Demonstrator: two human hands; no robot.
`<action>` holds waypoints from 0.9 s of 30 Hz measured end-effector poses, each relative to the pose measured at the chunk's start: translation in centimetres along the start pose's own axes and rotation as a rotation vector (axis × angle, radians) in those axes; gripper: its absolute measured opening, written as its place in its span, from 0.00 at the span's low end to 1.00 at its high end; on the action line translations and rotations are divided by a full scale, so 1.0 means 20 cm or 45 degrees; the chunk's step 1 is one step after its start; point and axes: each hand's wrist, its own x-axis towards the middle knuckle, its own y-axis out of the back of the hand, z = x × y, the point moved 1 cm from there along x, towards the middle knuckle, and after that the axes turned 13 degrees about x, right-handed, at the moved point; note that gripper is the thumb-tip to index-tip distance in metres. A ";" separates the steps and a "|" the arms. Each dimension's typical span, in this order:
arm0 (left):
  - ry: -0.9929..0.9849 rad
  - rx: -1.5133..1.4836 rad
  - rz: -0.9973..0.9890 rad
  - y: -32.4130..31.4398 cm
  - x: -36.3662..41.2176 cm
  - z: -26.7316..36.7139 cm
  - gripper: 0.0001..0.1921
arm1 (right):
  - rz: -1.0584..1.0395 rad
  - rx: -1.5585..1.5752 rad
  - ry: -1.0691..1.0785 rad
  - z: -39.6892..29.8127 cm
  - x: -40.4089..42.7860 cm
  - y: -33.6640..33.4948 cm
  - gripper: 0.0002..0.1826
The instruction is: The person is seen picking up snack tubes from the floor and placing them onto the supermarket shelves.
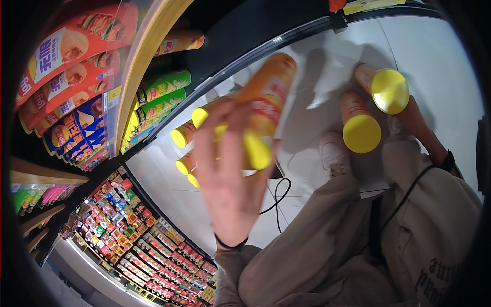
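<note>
My left hand (234, 176), blurred, grips an orange Lay's chip canister (268, 96) with a yellow lid, held tilted over the floor. Beyond and beside its fingers, several orange canisters (190, 132) show yellow lids, partly hidden by the hand. At the right, my right hand (416, 111) is mostly hidden behind the yellow lid of a tilted orange canister (390, 91); its fingers cannot be made out. Another orange canister (361, 133) with a yellow lid stands on the floor near my shoes.
Shelves at the left hold red and blue chip bags (61, 53) and green canisters (163, 90). A black shelf base edge (245, 50) borders the tiled floor. A black cable (282, 192) loops near my left leg. Packed shelves (165, 249) stand at the lower left.
</note>
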 end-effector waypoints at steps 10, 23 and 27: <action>0.085 0.253 0.214 -0.07 0.19 -0.36 0.32 | -0.022 0.063 -0.070 -0.02 0.03 -0.02 0.08; 0.268 0.185 0.497 -0.31 0.33 -0.77 0.35 | 0.006 0.171 -0.044 -0.08 0.00 -0.04 0.08; 0.485 -0.103 0.677 -0.40 0.37 -0.86 0.32 | 0.010 0.098 0.002 -0.04 -0.01 -0.01 0.08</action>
